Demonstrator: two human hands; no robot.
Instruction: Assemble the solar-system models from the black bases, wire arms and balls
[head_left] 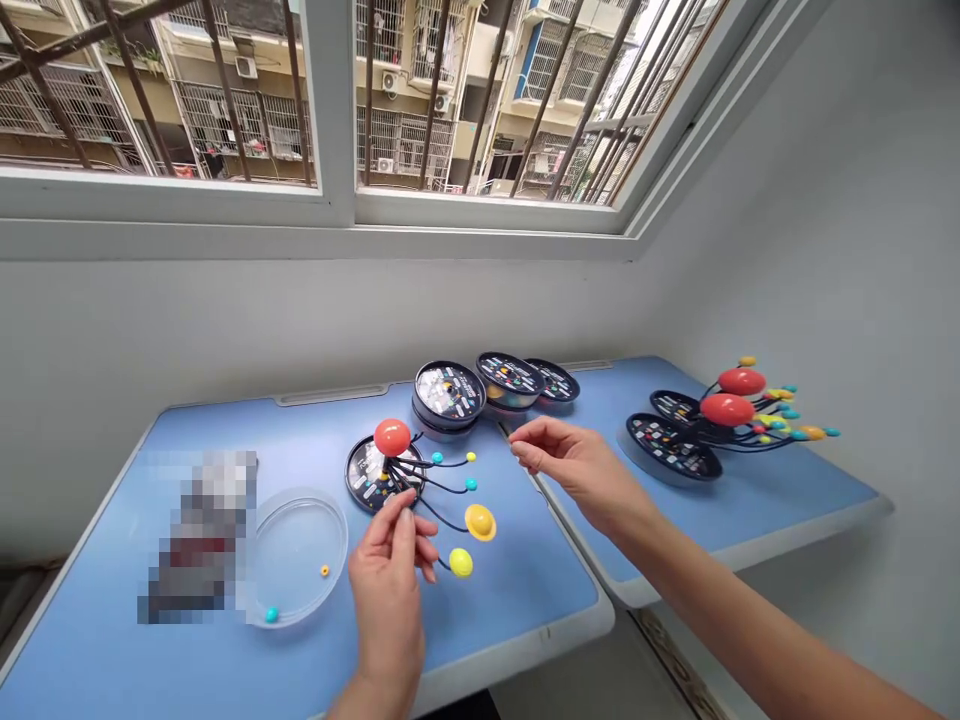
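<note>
My left hand (391,600) is at the front of a solar-system model (391,437). This model has a red ball on a round black base (367,478), with thin black wire arms carrying coloured balls. The fingers reach the wires near the base. A yellow ball (460,562) and a yellow ringed ball (480,522) lie just beyond them. I cannot tell whether a wire is gripped. My right hand (570,470) hangs in the air over the gap between the tables, holding nothing, its fingertips near the round black tins (448,395).
A clear round dish (296,555) holds a small orange bead and a teal bead. A pixelated object (199,535) lies beside it. Two more red-ball models (741,380) stand on the right blue table (795,500). Barred windows (480,100) and a wall run behind the tables.
</note>
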